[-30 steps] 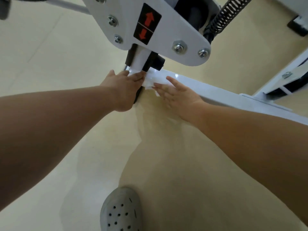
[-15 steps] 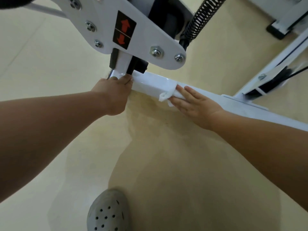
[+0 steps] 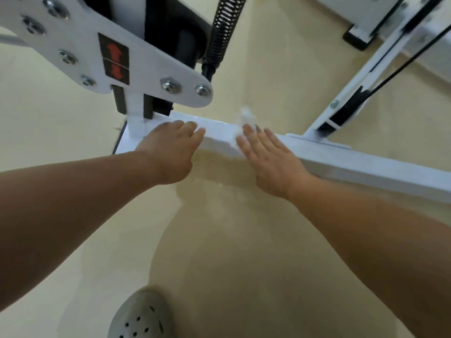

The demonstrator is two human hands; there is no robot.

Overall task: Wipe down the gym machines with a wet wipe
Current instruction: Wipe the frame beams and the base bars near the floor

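- Two bare hands reach forward onto a white machine beam [image 3: 366, 164] that runs low over the cream floor [image 3: 61, 118], from the middle of the view out to the right edge.
- The right hand [image 3: 266, 154] lies flat on the beam's near face. Its fingers are straight and its grip is released; it presses the wet wipe [image 3: 245, 118] against the metal rather than clutching it.
- The wet wipe is white and crumpled. It is draped over the beam's top edge, partly under the right fingertips, and a bunched tuft sticks up beyond them.
- The left hand [image 3: 170, 152] rests on the same beam further left, near the wipe but apart from it. Its fingers are laid over the top face, its grip loose and holding nothing.
- Just beside the left hand a white upright post [image 3: 134, 111] rises from the beam's end into a white bracket plate [image 3: 151, 67] — this plate overhangs the beam and crowds the space above the left hand.
- The plate carries several bolts and a black label with two red arrows [image 3: 114, 62].
- A black coil spring [image 3: 225, 25] slants up behind the plate's right tip.
- At right, a white diagonal strut [image 3: 361, 76] meets the beam, with a black cable [image 3: 402, 67] running alongside it.
- A grey perforated clog [image 3: 141, 315] stands on the floor at the bottom edge.
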